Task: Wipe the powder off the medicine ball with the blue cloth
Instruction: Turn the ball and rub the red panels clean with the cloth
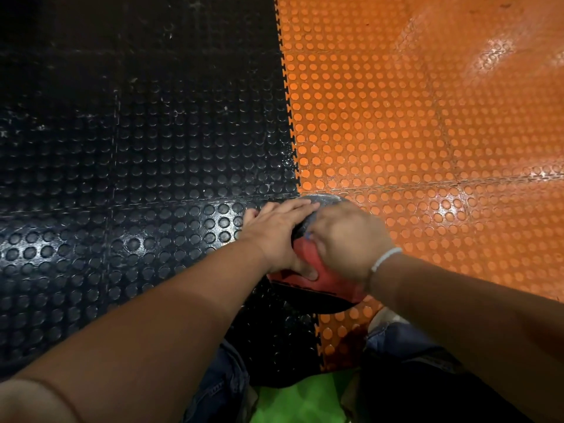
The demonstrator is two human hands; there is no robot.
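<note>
Head view: left hand (pixel 274 233), fingers flat, steadies the ball (pixel 328 283) so the right hand (pixel 345 239), fingers bunching the cloth (pixel 308 235), can wipe.

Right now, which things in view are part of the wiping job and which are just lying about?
Job: medicine ball, blue cloth (a sliver showing under the right hand), left hand resting on the ball.
Just there: black floor tiles, orange floor tiles, white wristband, green patch by the knees.

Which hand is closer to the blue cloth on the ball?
Right. The right hand covers the small blue cloth on the red and black medicine ball; the left hand rests flat beside it.
</note>
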